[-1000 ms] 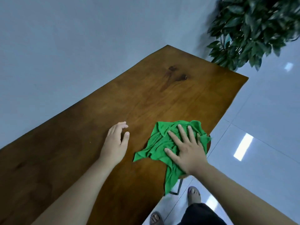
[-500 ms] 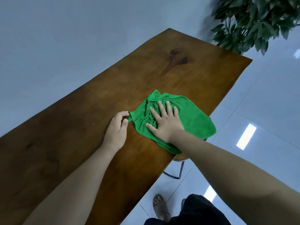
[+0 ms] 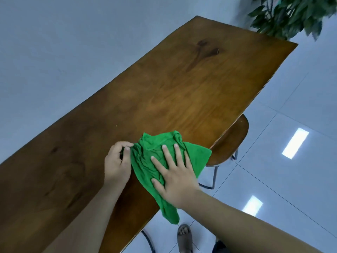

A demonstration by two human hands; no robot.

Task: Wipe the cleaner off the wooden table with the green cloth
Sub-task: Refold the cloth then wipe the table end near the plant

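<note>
The green cloth (image 3: 145,168) slid back toward 6 o'clock. Right grip (image 3: 176,181) presses it, spread flat. Left grip (image 3: 116,161) now pinches its 9 o'clock edge, maybe to tidy it for more wiping.

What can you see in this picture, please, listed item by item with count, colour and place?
wooden table: one, brown, running from near left to far right
green cloth: one, green, crumpled at the table's near edge, with a corner hanging over it
stool: one, brown seat on dark metal legs, tucked under the table's right edge
plant: one, dark green leaves, beyond the table's far end
floor: pale tiles, to the right, with two bright light reflections
wall: grey, to the left of the table
foot: one, in a sandal, on the floor below the cloth
left hand: fingers curled at the cloth's left edge
right hand: flat on the cloth, fingers spread
</note>
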